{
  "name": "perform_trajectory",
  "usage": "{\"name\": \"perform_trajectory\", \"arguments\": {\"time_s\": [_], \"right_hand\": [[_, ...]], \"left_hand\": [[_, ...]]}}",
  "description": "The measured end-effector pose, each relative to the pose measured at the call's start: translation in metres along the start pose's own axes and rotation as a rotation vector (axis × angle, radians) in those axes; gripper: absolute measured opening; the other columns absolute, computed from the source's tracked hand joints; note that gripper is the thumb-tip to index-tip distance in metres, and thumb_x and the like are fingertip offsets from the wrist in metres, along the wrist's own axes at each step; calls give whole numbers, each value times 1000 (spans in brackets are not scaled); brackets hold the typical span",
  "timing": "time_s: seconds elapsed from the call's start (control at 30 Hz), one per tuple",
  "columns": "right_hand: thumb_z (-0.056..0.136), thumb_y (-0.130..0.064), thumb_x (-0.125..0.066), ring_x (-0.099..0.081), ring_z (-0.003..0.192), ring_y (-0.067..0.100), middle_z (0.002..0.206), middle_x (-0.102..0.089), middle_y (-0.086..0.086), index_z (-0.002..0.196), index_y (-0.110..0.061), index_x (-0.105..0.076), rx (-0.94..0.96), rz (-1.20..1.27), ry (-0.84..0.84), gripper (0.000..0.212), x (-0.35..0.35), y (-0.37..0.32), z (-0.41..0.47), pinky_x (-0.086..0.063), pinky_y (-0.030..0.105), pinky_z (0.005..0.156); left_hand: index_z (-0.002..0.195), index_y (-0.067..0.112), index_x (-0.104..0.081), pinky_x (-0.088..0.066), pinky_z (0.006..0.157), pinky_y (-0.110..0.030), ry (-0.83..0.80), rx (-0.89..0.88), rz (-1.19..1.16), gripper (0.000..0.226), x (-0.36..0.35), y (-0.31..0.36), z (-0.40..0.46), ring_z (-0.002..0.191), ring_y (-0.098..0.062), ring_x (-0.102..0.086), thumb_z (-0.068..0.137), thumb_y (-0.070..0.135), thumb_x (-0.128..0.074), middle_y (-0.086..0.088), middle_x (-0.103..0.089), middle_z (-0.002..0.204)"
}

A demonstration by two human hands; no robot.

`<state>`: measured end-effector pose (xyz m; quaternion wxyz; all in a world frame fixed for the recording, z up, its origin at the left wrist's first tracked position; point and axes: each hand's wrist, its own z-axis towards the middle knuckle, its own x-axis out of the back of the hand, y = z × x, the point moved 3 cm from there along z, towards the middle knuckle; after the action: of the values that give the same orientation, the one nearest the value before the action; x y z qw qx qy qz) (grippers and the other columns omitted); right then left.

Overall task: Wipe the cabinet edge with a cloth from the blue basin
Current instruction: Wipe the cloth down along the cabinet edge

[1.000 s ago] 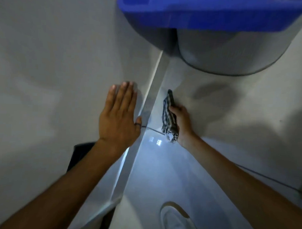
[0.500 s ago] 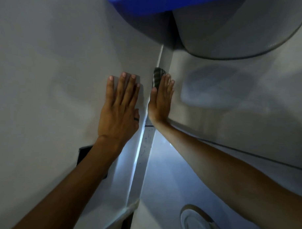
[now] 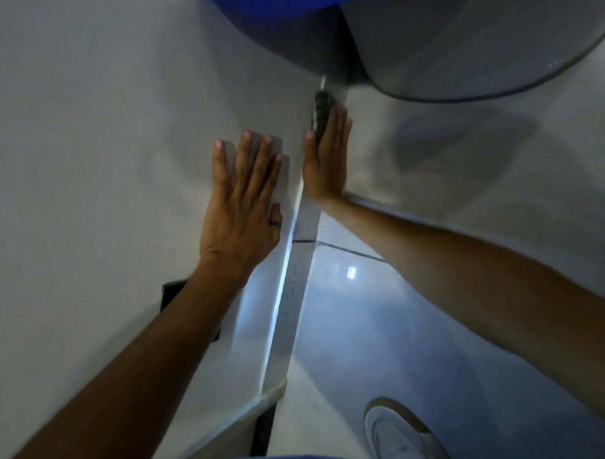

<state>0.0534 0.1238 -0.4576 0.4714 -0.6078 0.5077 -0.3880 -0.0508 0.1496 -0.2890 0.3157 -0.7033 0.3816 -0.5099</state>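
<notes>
My left hand point(image 3: 242, 206) lies flat with fingers spread on the white cabinet face point(image 3: 108, 154), just left of the narrow cabinet edge point(image 3: 301, 263). My right hand point(image 3: 326, 158) presses a dark checked cloth point(image 3: 321, 113) against that edge, high up; only the cloth's top shows past my fingertips. The blue basin point(image 3: 267, 8) sits at the top of the view, mostly cut off by the frame.
A grey rounded tub or bowl point(image 3: 472, 46) sits beside the basin at the top right. Glossy floor tiles point(image 3: 359, 334) lie to the right of the edge, with my white shoe point(image 3: 403, 439) at the bottom right. A dark gap point(image 3: 188, 304) shows behind my left forearm.
My right hand has slid the cloth up along the cabinet edge toward the basin and turned flat against it. My left hand has stayed flat on the cabinet face.
</notes>
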Motion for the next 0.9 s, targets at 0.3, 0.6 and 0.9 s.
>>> {"name": "perform_trajectory", "arguments": {"time_s": [0.3, 0.6, 0.9], "right_hand": [[105, -48, -21, -3, 163, 31, 174, -7, 18, 162, -2, -10, -62, -100, -29, 74, -2, 4, -36, -9, 48, 133], [105, -56, -21, -8, 163, 22, 175, -12, 10, 164, -8, -14, -76, -53, -49, 76, -24, 31, -161, -16, 45, 133], [109, -43, -28, -3, 163, 28, 175, -6, 14, 164, -8, -6, -108, -80, -21, 69, 15, -40, 23, -10, 48, 133]], "left_hand": [[173, 13, 2, 30, 121, -65, -32, -3, -23, 78, -2, -2, 1, 165, -42, 13, 109, 53, -18, -17, 15, 178], [173, 14, 4, 26, 122, -65, -44, -15, -24, 79, 1, -3, -1, 164, -41, 13, 109, 54, -19, -17, 17, 178], [171, 15, 5, 20, 127, -58, -76, -39, -38, 76, 9, -13, -17, 166, -37, 13, 110, 51, -20, -14, 13, 179]]}}
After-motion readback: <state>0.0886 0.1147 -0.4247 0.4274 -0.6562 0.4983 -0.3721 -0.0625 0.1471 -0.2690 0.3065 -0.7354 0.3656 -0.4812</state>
